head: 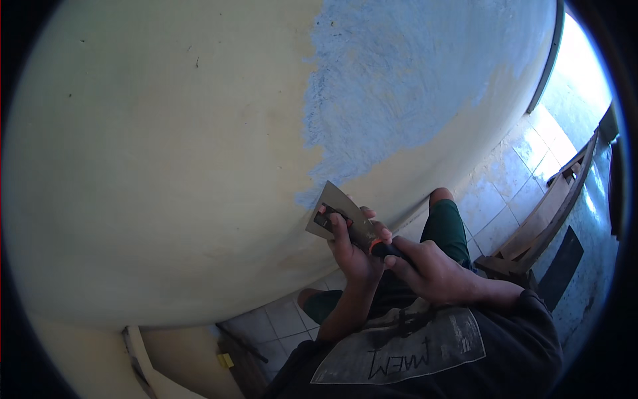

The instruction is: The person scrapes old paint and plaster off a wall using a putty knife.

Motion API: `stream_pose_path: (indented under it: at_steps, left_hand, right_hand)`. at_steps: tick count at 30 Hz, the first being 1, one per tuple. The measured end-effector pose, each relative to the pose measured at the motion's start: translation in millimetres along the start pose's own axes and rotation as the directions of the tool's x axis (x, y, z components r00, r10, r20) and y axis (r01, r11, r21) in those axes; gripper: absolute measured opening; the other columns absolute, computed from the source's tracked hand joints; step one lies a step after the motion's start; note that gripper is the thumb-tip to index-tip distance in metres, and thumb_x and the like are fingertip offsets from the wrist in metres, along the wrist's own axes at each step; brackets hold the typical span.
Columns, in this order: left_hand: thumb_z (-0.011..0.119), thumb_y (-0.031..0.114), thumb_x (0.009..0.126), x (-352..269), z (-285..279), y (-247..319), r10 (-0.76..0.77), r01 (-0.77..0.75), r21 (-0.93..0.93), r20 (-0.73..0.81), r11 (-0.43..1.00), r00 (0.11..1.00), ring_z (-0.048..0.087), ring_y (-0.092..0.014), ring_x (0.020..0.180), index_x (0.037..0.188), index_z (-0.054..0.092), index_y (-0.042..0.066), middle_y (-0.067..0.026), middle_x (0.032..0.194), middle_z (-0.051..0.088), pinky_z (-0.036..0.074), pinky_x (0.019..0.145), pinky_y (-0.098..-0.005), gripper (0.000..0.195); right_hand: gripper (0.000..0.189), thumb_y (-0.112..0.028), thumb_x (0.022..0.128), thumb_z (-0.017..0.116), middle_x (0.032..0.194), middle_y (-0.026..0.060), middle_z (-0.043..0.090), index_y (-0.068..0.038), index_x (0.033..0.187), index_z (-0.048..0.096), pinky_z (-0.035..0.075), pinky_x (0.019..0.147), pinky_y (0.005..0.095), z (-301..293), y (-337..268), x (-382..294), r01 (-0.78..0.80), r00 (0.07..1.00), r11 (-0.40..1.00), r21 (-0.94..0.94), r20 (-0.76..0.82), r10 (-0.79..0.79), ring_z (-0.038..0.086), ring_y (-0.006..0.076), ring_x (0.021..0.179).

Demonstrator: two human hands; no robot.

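A putty knife (341, 212) with a wide metal blade and a black and orange handle is held in front of the wall. My right hand (431, 272) grips its handle. My left hand (354, 249) is on the blade, with the thumb on the dark label and fingers showing at the far edge. Just beyond the blade stands a wall (199, 174) of pale cream paint. A rough blue patch (384, 95) with ragged edges covers its upper right part. Small pits and marks dot the cream surface.
Tiled floor (498, 194) with pale debris runs along the wall's foot at right. A wooden frame (543, 224) stands beside it, near a dark door edge (548, 55). At lower left are a pale board (154, 369), a dark plank (244, 369) and a small yellow object (225, 360).
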State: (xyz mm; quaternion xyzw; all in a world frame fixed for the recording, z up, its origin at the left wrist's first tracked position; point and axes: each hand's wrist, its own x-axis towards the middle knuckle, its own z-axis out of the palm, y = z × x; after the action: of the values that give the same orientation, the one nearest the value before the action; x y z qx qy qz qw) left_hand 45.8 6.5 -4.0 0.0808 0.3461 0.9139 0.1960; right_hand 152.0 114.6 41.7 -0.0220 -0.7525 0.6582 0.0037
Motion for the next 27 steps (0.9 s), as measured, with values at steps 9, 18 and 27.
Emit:
stream_pose_path:
  at_steps: [9, 18, 27]
  left_hand:
    - [0.035, 0.039, 0.099, -0.4, 6.8, 11.8, 0.055, -0.057, -0.079, -0.032, 0.995, 0.998, 0.061, -0.023, 0.052, 0.128, 0.036, 0.014, -0.0128, 0.089, 0.06, 0.051, 0.041, -0.0292, 0.039]
    - [0.04, 0.036, 0.097, 8.9, 6.6, 25.7, 0.06, -0.058, -0.167, 0.009, 0.984, 0.998, 0.058, -0.025, 0.048, 0.123, 0.035, 0.008, -0.0169, 0.084, 0.059, 0.05, 0.042, -0.0332, 0.038]
    - [0.034, 0.039, 0.099, 5.8, -8.2, 1.2, 0.0, 0.005, -0.056, 0.093, 0.998, 0.996, 0.063, -0.025, 0.055, 0.129, 0.033, 0.013, -0.0138, 0.092, 0.06, 0.054, 0.043, -0.034, 0.039]
  right_hand:
    - [0.026, -0.021, 0.093, 0.048, 0.067, 0.0268, 0.056, 0.005, 0.1, 0.048, 0.043, 0.06, 0.0475, 4.6, -5.9, 3.2, 0.049, 0.999, 0.999, 0.004, 0.0, -0.049, 0.057, 0.0454, 0.069]
    - [0.026, -0.021, 0.093, 0.049, 0.066, 0.0259, 0.056, 0.004, 0.098, 0.048, 0.044, 0.06, 0.0474, 18.0, 1.2, 16.0, 0.108, 0.994, 0.994, 0.005, -0.036, -0.107, 0.057, 0.0455, 0.068]
    - [0.024, -0.019, 0.092, 0.049, 0.066, 0.0268, 0.056, 0.004, 0.099, 0.047, 0.044, 0.059, 0.0486, 10.7, -1.9, 0.9, -0.015, 0.999, 0.999, -0.042, -0.047, 0.013, 0.056, 0.046, 0.068]
